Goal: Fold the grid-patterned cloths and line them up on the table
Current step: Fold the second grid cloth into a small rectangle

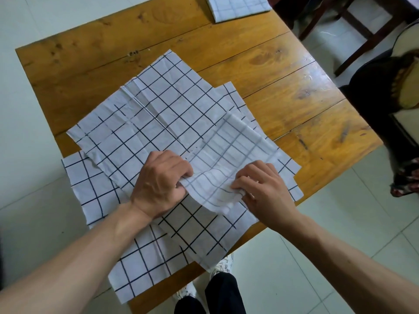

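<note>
A white cloth with a black grid (158,109) lies spread on the wooden table (283,71), its near right corner turned over so the paler back shows. My left hand (158,182) and my right hand (263,189) both pinch the near edge of that turned-over flap. Under it lies another grid cloth (145,257), hanging over the table's near edge. A folded grid cloth (238,6) rests at the table's far edge.
A dark wooden chair (353,26) stands beyond the table's far right corner. Another person's dark clothing and patterned shoe (405,180) are at the right. My own legs and shoes (217,291) show below the table on the pale tiled floor.
</note>
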`<state>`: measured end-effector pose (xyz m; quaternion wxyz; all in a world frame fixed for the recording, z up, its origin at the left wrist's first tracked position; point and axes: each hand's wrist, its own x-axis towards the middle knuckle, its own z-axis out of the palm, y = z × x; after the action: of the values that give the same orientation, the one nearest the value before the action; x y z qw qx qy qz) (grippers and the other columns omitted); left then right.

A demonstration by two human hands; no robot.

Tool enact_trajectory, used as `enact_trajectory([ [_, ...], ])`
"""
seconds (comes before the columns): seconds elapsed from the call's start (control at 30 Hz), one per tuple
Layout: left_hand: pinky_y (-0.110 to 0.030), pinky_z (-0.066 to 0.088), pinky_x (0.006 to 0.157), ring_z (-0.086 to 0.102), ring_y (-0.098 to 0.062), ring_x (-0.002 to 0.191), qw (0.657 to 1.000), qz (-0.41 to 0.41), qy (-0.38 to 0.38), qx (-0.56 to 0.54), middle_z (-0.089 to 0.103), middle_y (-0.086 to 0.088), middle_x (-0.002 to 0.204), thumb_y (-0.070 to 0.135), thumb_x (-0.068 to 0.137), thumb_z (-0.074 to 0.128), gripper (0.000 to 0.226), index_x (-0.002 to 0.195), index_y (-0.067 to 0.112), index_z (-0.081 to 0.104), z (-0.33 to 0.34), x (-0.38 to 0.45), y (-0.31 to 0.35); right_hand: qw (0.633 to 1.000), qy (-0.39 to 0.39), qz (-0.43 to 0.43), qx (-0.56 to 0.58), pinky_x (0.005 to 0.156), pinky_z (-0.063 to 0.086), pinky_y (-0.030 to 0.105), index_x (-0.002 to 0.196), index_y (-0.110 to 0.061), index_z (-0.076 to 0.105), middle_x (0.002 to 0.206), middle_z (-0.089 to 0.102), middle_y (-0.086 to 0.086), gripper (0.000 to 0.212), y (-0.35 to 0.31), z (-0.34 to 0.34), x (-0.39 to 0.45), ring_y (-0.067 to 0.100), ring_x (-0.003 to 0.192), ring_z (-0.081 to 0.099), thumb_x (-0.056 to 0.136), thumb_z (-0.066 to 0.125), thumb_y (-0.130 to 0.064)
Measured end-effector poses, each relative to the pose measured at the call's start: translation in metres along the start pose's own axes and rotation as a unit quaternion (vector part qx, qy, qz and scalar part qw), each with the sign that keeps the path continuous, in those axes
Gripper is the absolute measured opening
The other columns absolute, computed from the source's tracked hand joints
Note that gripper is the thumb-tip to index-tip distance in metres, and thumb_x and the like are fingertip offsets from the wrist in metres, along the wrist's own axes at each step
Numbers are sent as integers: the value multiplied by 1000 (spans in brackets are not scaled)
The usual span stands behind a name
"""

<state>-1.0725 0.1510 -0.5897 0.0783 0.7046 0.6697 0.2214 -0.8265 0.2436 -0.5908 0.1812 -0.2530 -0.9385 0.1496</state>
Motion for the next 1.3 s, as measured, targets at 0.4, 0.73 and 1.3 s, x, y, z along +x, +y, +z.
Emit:
enact_trajectory([
  [0.4, -31, 31, 66, 47, -23, 73, 997, 57, -39, -16, 54, -2, 74, 3, 53, 67, 25, 75, 13, 60, -10, -45, 24, 997, -50, 54, 3, 86, 48, 38, 103, -16, 71, 112, 68, 3, 36, 6, 15, -9, 24, 111, 57, 71, 85, -20],
  [0.73, -32, 48, 69, 60, -21, 98, 994, 23, -93, -60, 67, 1, 103, 9, 64, 48, 33, 93, 14, 65, -9, -55, 2, 990, -59, 100, 80, 96, 49, 35, 104, -20, 76, 110, 73, -4, 25, 8, 14, -8, 15, 109, 65, 81, 70, -28],
  [1.3, -40, 51, 68, 58, -17, 87, 979, -87, -105, -150, 65, 7, 91, 43, 81, 68, 25, 92, 21, 67, -3, -19, -26, 967, -49, 218, 124, 81, 56, 40, 100, -19, 75, 102, 72, -5, 24, 7, 18, -4, 14, 100, 62, 79, 81, -9],
])
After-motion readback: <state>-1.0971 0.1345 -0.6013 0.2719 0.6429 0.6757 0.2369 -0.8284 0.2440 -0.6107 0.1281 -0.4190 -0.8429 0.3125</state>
